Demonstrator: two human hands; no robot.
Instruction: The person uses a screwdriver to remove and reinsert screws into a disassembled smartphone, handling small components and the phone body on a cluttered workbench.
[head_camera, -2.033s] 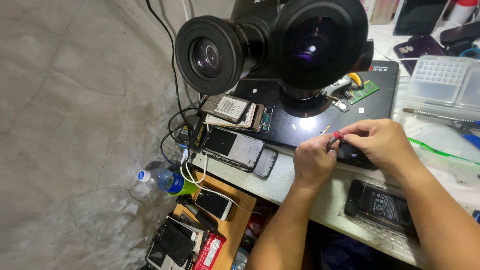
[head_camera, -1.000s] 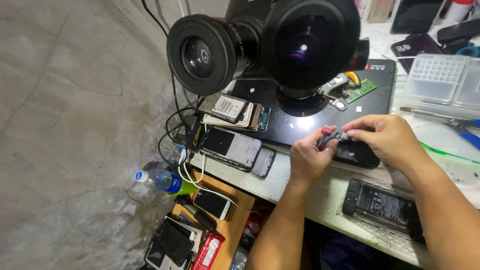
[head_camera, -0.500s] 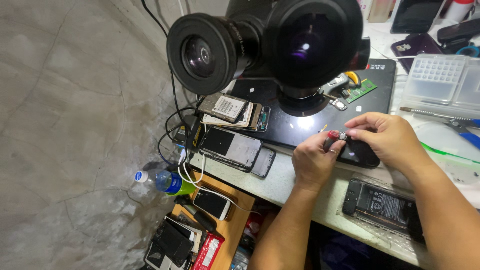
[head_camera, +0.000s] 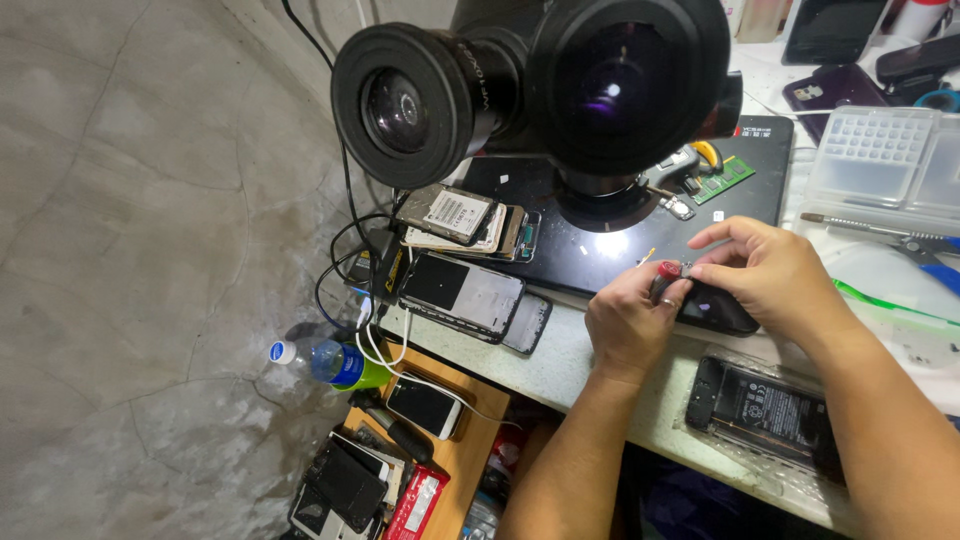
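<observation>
both hands (head_camera: 700, 295) barely shifted; fingers (head_camera: 672, 292) of each pinch the red-tipped tool (head_camera: 668, 270) between them.

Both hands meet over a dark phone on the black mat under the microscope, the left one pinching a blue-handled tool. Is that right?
Not quite: the tool pinched in the left hand has a red handle, not blue, as the head view shows. The rest holds: the right hand meets it over the dark phone on the black mat under the microscope.
</observation>
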